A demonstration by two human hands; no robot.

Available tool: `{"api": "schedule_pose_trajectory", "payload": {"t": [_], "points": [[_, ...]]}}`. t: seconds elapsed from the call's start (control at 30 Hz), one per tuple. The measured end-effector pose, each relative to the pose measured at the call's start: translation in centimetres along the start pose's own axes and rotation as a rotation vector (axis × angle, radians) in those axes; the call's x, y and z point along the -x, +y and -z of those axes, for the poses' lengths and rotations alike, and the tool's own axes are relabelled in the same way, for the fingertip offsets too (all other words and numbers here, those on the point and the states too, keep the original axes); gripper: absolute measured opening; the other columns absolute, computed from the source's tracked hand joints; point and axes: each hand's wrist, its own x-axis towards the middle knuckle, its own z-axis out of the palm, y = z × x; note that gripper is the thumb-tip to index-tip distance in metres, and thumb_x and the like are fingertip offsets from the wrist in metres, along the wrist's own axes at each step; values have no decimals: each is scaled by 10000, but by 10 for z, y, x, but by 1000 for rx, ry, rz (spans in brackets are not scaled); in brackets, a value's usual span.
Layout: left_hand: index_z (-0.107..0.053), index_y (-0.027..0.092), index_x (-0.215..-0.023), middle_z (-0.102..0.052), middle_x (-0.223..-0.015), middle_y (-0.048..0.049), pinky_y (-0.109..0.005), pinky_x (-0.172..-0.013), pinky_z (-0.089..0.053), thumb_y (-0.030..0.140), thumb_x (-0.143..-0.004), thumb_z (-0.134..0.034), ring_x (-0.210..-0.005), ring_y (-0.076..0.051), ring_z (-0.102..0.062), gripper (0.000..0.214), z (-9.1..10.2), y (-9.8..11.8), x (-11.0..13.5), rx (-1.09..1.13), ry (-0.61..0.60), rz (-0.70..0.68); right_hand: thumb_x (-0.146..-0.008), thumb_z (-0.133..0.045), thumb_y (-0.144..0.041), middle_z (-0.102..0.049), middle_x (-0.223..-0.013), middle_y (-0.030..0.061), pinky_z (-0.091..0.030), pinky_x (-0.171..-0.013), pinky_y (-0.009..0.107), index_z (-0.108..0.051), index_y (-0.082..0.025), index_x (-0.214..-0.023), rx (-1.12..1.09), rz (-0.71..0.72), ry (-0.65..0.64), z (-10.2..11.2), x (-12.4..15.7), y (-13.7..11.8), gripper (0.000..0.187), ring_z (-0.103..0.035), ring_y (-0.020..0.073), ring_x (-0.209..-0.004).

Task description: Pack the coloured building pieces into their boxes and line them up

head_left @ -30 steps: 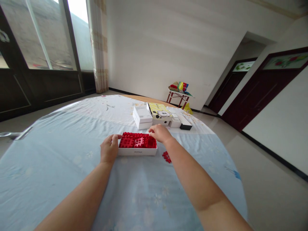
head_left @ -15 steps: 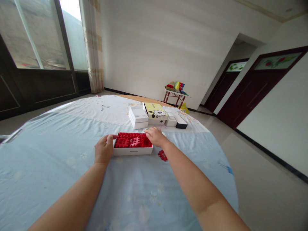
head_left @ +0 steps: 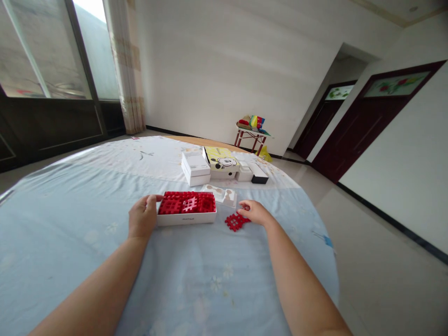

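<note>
An open white box (head_left: 186, 219) full of red plastic building blocks (head_left: 187, 203) sits on the tablecloth. My left hand (head_left: 143, 216) is closed on the box's left end, thumb along the top edge, the other fingers mostly hidden. Right of the box, my right hand (head_left: 257, 213) is pinched around a small red block piece (head_left: 244, 216) just above the cloth. A loose notched red block (head_left: 234, 222) lies beside its fingertips, partly overlapped by the held piece.
Behind the red-filled box lies a white moulded tray (head_left: 229, 198). Farther back stand a white box (head_left: 196, 169), a yellow cartoon box (head_left: 221, 161), a small white box (head_left: 244, 173) and a black-and-white box (head_left: 259, 173). A small side table (head_left: 250, 135) is by the wall.
My right hand has moved right and nearer, from the box's right end to the loose red block, with a red piece in its fingers. The white tray is uncovered. My left hand stays on the box.
</note>
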Motion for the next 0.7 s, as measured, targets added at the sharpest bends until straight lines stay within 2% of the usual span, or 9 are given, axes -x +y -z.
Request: {"api": "schedule_pose_trajectory", "payload": {"t": [0.2, 0.33, 0.47, 0.57, 0.7], "points": [[-691, 212, -811, -672, -757, -10, -280, -701, -438, 387, -775, -353, -806, -201, -592, 383, 1, 1, 0, -21, -2, 8, -647, -692, -437, -615, -1093, 94, -429, -874, 329, -617, -189, -1107, 162, -55, -14, 1, 3, 13, 528, -571, 236, -990], [-684, 208, -796, -673, -778, -18, -285, -729, -431, 388, -780, -349, -818, -202, -594, 381, 1, 2, 0, -28, 5, -2, -639, -679, -308, -608, -1085, 88, -413, -891, 315, -624, -191, -1093, 193, -50, -7, 4, 3, 10, 472, -557, 230, -1013], [-682, 204, -795, -672, -785, -19, -286, -741, -430, 382, -777, -349, -831, -204, -595, 378, 1, 2, 0, -19, -3, 3, -639, -638, -248, -590, -1106, 90, -394, -921, 314, -577, -178, -1168, 154, 35, 23, 12, 7, -7, 537, -530, 224, -1053], [-684, 203, -803, -676, -799, -23, -287, -758, -428, 387, -777, -348, -853, -207, -596, 383, 1, 0, -1, -16, -8, 1, -652, -627, -274, -569, -1119, 80, -386, -931, 315, -564, -194, -1180, 112, 134, -69, 11, 12, -25, 538, -506, 218, -1072], [-687, 203, -813, -684, -831, -28, -287, -779, -426, 397, -780, -348, -871, -209, -596, 393, 0, -3, -2, -17, -3, 0, -618, -664, -319, -561, -1048, 73, -410, -885, 297, -609, -204, -1084, 157, 145, -222, -1, 18, -42, 482, -509, 221, -1025]]}}
